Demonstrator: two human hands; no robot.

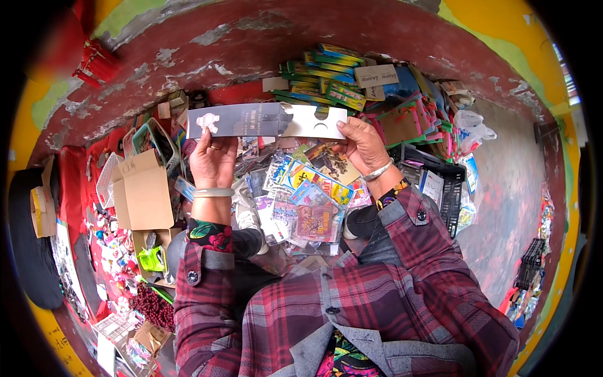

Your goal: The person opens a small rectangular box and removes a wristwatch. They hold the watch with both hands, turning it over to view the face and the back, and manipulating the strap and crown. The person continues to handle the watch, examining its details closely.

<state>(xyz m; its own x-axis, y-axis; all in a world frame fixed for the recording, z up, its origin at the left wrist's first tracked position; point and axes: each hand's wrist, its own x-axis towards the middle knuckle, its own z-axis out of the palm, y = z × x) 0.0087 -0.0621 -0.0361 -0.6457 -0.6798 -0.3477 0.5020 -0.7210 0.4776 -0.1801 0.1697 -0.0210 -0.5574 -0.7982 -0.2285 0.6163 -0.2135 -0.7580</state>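
A long, flat grey cardboard box (254, 119) with a pale cartoon figure printed on it is held out in front of me. My left hand (212, 162) grips its left end, thumb on the front and fingers curled below. From the box's right side sticks out a white card piece (300, 122) with a round cutout and a curved notch. My right hand (365, 147) pinches the far right end of that white piece between thumb and fingers. Beneath both hands, between my feet, spreads a pile of colourful flat packets (317, 223).
Stacked yellow-green boxes (339, 78) stand against the red wall. Pink-edged boards (402, 122) and a black crate (452, 198) lie to the right. On the left are an open cardboard box (144, 195), a green basket (154, 141) and scattered small goods (116, 251).
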